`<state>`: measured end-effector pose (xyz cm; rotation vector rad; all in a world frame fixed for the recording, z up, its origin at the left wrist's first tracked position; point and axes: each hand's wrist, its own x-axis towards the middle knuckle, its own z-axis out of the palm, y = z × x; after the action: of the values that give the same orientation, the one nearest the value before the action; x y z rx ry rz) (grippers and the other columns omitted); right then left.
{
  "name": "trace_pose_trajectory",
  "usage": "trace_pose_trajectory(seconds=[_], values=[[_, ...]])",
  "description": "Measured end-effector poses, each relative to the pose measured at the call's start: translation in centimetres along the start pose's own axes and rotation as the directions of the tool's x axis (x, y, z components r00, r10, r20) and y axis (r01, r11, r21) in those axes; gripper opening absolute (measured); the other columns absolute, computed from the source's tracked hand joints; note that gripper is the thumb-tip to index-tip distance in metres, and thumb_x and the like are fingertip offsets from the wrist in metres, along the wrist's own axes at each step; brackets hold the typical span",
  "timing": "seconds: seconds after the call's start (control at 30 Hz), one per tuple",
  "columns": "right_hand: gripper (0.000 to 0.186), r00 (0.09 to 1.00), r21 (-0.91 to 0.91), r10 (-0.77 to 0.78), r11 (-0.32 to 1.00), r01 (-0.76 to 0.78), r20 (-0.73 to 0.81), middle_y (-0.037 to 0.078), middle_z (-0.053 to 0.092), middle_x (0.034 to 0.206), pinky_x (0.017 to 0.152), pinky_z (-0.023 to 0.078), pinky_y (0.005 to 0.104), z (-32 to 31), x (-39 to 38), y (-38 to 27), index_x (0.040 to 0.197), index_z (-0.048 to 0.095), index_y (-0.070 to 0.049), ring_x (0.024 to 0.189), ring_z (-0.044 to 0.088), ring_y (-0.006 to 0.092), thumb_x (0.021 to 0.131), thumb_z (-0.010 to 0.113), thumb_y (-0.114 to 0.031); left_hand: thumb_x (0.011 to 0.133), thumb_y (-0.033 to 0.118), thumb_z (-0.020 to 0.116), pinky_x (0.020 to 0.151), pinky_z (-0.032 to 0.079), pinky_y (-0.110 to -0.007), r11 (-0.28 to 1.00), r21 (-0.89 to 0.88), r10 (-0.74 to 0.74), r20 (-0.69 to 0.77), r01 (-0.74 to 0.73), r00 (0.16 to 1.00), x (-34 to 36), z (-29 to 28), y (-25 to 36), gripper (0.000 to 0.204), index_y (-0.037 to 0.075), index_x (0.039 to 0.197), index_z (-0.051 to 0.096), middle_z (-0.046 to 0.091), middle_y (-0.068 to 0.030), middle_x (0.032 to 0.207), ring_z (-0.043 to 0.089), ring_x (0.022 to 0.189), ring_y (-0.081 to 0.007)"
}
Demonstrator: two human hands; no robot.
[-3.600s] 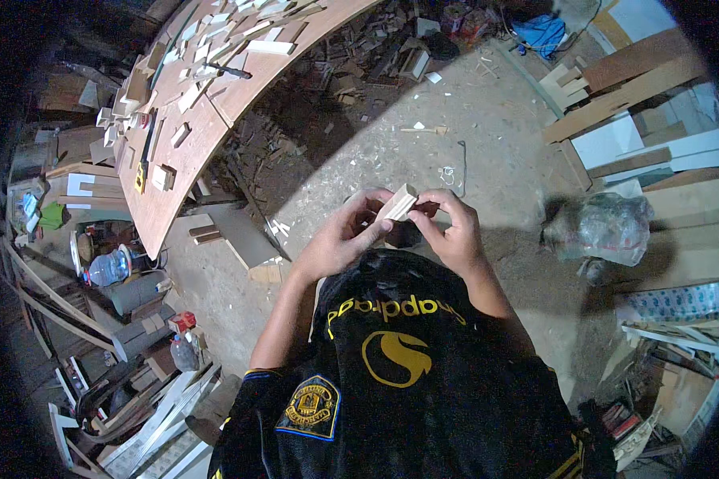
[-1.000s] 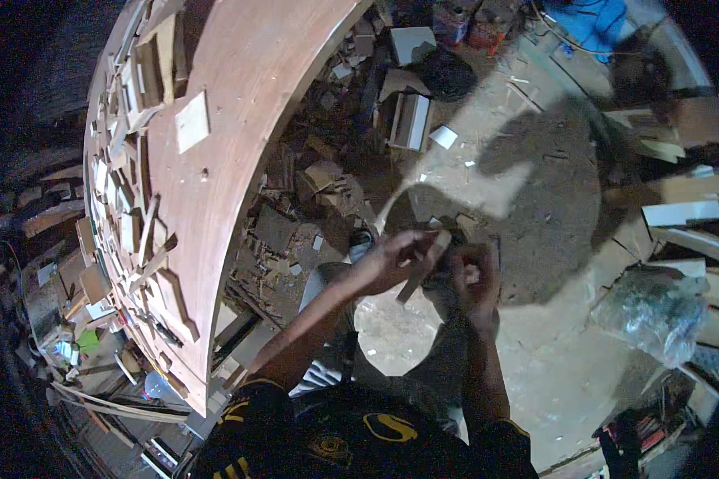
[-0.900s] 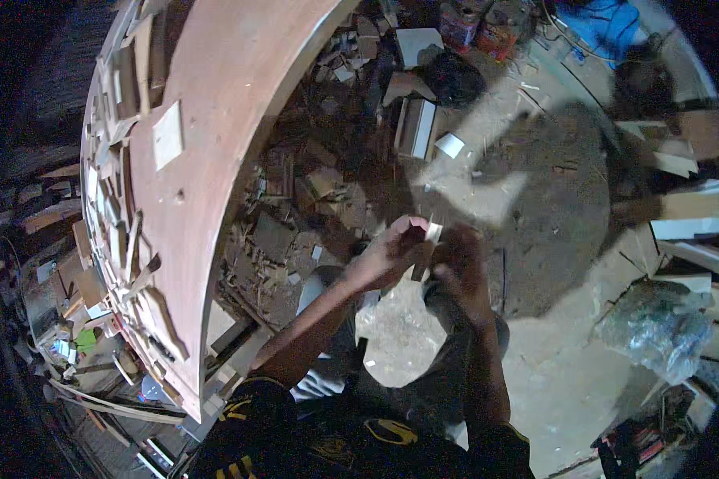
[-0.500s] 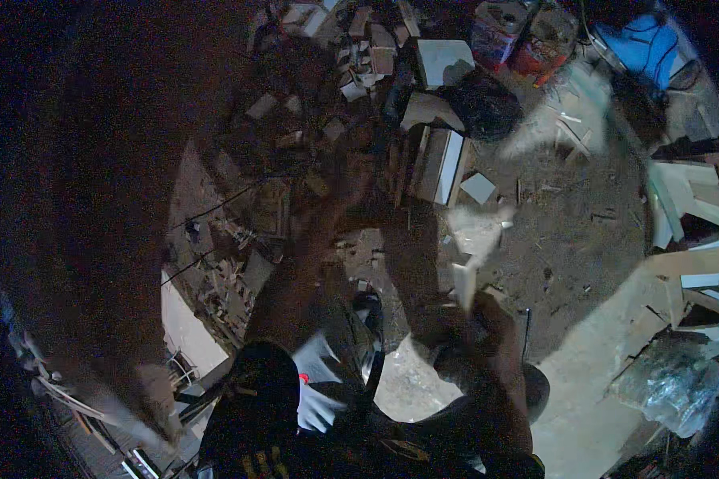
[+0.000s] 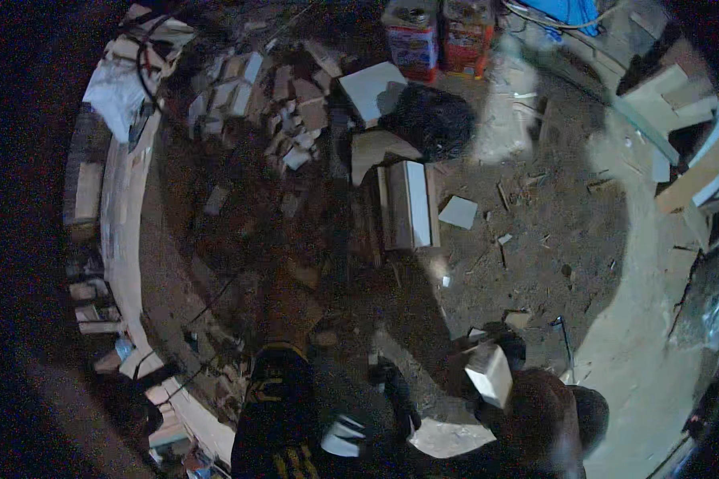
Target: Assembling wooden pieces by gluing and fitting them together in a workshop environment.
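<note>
The light is dim. My right hand (image 5: 529, 391) is closed round a small pale wood block (image 5: 491, 377), low and to the right in front of me; its fingers are partly in shadow. From the dark sleeve (image 5: 276, 391), my left forearm (image 5: 286, 315) stretches forward into deep shade, where I cannot make out the hand's fingers. Ahead of both arms lie a wooden piece with a white strip (image 5: 418, 203) and a flat, pale square offcut (image 5: 458, 212) on the dirt floor.
Wood offcuts (image 5: 295, 140) are heaped at the far left, near a pale board (image 5: 371, 89) and a black bag-like bundle (image 5: 433, 120). Two red-labelled tins (image 5: 465, 36) stand at the back. Boards (image 5: 699, 172) pile up at the right, and a long plank edge (image 5: 124, 215) runs along the left.
The view has shifted, bringing more of the left side in. My right hand has come nearer with the block, which now points differently. My left forearm looks shorter and further back.
</note>
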<state>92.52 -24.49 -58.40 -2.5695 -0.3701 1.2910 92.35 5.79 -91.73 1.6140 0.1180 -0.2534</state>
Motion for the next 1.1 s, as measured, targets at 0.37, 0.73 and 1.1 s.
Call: trace_pose_trajectory(seconds=[0.37,0.73,1.1], values=[[0.020,0.908,0.557,0.048,0.803,0.212,-0.415,0.016,0.057,0.076,0.063,0.045,0.0407,2.8,-2.2,3.4,0.086,0.057,0.000,0.070,0.057,0.0333,0.085,0.058,-0.020,0.098,0.036,0.049,0.084,0.046,-0.030,0.999,-0.037,0.011,-0.005,-0.011,1.000,2.9,0.4,-5.9,0.035,0.008,0.117,0.053,0.058,-0.0043,0.104,0.056,0.096,-0.0149],[0.024,0.920,0.324,-0.089,0.919,0.224,-0.382,0.018,0.058,0.082,0.067,0.045,0.0457,3.3,-1.7,2.9,0.091,0.058,-0.002,0.079,0.058,0.0384,0.080,0.066,-0.022,0.098,0.035,0.049,0.082,0.047,-0.030,0.994,-0.082,-0.092,-0.196,0.078,0.976,-3.1,-1.8,-7.8,0.033,0.008,0.116,0.053,0.058,-0.0047,0.103,0.056,0.094,-0.0148],[0.029,0.932,0.371,-0.146,0.888,0.271,-0.331,0.019,0.064,0.085,0.072,0.050,0.0383,2.8,0.0,3.0,0.096,0.062,0.003,0.078,0.063,0.0299,0.076,0.073,-0.016,0.098,0.034,0.049,0.080,0.047,-0.030,0.988,-0.064,-0.153,-0.481,0.140,0.863,-12.4,-4.0,-2.6,0.031,0.007,0.115,0.052,0.058,-0.0050,0.102,0.057,0.092,-0.0147]])
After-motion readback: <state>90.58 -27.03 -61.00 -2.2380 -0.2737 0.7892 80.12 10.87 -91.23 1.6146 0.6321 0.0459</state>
